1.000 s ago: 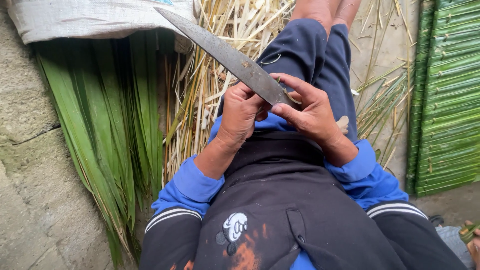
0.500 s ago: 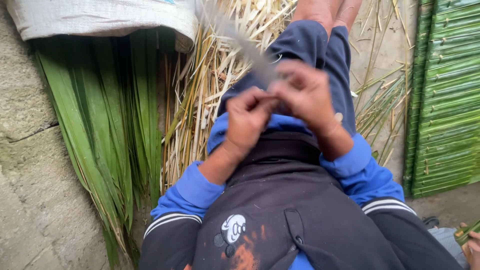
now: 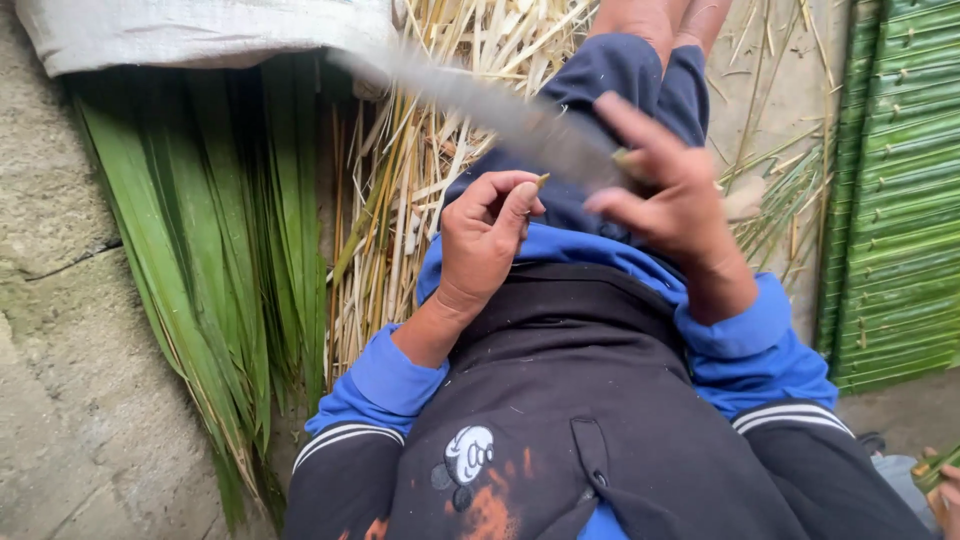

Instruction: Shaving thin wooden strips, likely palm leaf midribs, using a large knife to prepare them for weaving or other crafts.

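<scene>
Seated on a rough concrete floor [image 3: 70, 330] among palm leaves, a person works a thin sliver with a long knife.

The sliver [image 3: 541, 181], pinched in the closed left hand [image 3: 487, 240], sits above the lap; the right hand [image 3: 670, 195] grips the blurred knife [image 3: 500, 110], fingers partly spread. This looks like shaving or trimming; the next stroke calls for a steady blade angle. Green leaf strips [image 3: 200, 260], dry stalks [image 3: 400, 200] and stacked leaves [image 3: 900, 200] surround. The knife's handle and the sliver's length are hidden.
</scene>
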